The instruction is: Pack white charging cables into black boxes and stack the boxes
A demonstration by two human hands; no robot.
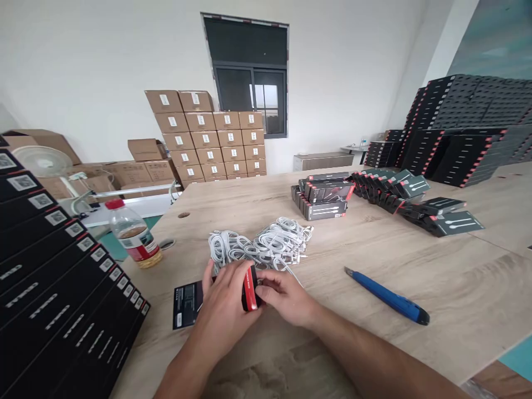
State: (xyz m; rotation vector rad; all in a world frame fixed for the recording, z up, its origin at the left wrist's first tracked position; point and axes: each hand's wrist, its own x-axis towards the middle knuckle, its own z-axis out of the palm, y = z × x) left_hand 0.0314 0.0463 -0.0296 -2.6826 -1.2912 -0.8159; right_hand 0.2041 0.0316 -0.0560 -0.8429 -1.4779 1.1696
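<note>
My left hand is wrapped round a small black box with a red edge, tilted up over the table. At the box's right end, the fingers of my right hand are bent and pressed close; what they pinch is hidden. A flat black box with printed text lies on the table left of my left hand, partly covered by it. Just beyond my hands is a heap of coiled white cables. A blue utility knife rests on the table to the right.
Stacked black boxes rise at the left, near a bottle with a red cap. Packed cable boxes stand mid-table, with a leaning row of boxes beyond. Tall black stacks fill the back right; cardboard cartons line the wall.
</note>
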